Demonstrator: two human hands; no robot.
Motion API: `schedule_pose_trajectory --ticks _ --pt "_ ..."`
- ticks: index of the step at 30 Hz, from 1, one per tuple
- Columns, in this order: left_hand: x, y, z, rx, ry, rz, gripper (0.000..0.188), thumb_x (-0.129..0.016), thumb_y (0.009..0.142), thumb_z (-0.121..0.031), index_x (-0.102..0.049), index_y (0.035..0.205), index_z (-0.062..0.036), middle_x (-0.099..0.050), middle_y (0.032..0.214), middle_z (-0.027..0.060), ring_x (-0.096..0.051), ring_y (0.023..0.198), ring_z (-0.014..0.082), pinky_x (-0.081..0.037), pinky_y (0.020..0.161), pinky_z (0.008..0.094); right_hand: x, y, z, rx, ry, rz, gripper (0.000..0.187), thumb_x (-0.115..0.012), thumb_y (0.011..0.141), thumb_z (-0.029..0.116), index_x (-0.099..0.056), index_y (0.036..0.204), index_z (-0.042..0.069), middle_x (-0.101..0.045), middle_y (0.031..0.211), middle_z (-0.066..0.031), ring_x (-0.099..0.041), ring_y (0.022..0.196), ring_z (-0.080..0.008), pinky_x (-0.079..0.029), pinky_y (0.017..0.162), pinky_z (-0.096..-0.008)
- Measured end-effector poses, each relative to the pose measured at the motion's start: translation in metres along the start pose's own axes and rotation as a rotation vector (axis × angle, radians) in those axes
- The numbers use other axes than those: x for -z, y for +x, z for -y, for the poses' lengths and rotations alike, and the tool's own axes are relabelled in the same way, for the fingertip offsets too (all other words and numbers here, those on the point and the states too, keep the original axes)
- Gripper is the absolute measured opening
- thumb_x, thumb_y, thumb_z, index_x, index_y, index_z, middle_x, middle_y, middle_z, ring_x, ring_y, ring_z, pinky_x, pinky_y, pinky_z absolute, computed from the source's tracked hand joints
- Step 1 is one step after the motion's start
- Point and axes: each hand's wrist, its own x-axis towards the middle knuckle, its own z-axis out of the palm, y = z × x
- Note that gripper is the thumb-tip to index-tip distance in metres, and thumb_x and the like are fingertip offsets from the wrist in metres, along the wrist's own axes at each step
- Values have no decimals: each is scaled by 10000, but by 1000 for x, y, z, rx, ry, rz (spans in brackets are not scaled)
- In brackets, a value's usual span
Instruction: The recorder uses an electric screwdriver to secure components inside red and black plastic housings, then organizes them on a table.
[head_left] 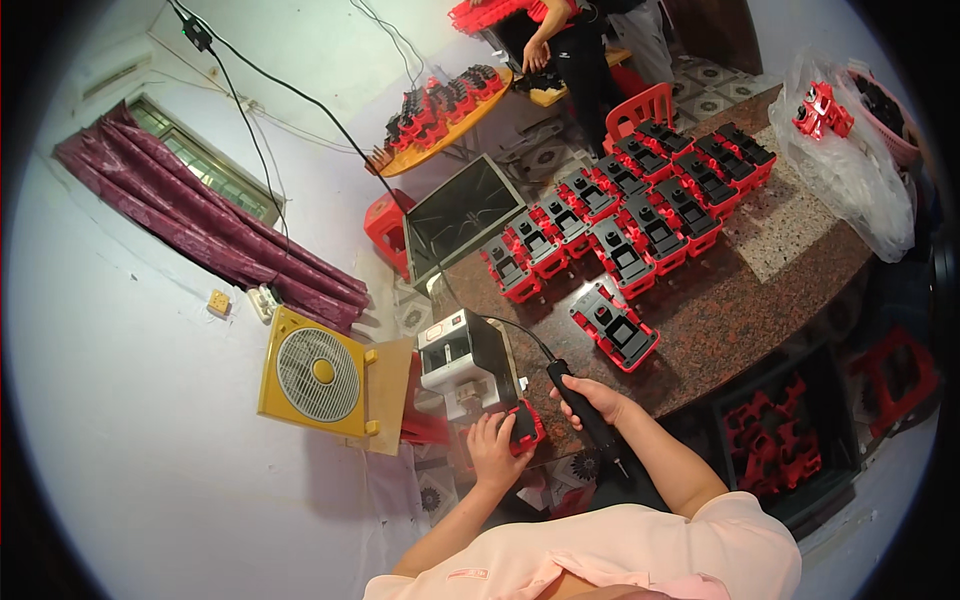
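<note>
A black corded electric screwdriver (585,412) is wrapped in the fingers of my right hand (597,401), its thin bit slanting down toward my body. My left hand (496,452) grips a red-and-black plastic housing (527,426) at the near left edge of the table, covering part of it. Just beyond that hand stands a white-and-black screw feeder machine (462,362). One more assembled red-and-black housing (614,327) lies alone on the table, ahead of the screwdriver.
Rows of similar housings (640,215) fill the far part of the speckled stone table (790,290). A crate (780,440) of red parts sits low at right. A yellow box fan (320,371) stands left. Another person (575,60) is at the back, near an orange table (440,128).
</note>
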Motion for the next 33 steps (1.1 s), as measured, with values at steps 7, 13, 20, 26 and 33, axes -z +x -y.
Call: schedule_pose_trajectory --ticks 7,13,20,26,33 --pt "-3 6 -7 9 -8 -41 771 -871 603 -288 -568 1293 -125 -577 1283 106 -516 1256 369 -360 1071 537 -3 -1 0 15 -40 -64 491 -624 966 536 -585 1114 70 -623 716 -41 -606 533 -145 -522 483 -307" --pt "0 7 -7 30 4 -41 756 -861 598 -300 -575 1274 -123 -585 1283 98 -512 1272 363 -362 1075 520 -5 -2 -1 5 -20 -85 485 -577 997 529 -569 1134 64 -639 730 -57 -614 531 -156 -534 497 -322" --pt "-2 17 -12 19 14 -24 706 -846 625 -322 -581 1245 -111 -579 1261 113 -528 1245 366 -382 1062 514 13 3 -11 11 93 -46 473 -527 1019 534 -572 1135 77 -638 758 -57 -620 570 -164 -537 537 -336" --pt "-2 17 -10 59 -32 -32 730 -841 601 -296 -589 1266 -131 -576 1284 88 -495 1287 359 -357 1078 526 7 1 -3 3 160 1 473 -555 999 548 -580 1126 93 -622 757 -47 -596 582 -176 -504 551 -338" --pt "3 10 -11 67 -51 -54 663 -833 635 -288 -608 1242 -146 -582 1259 84 -502 1276 362 -361 1081 528 3 -2 -7 -6 175 -5 492 -542 992 577 -607 1122 107 -630 769 -52 -575 602 -182 -483 558 -330"
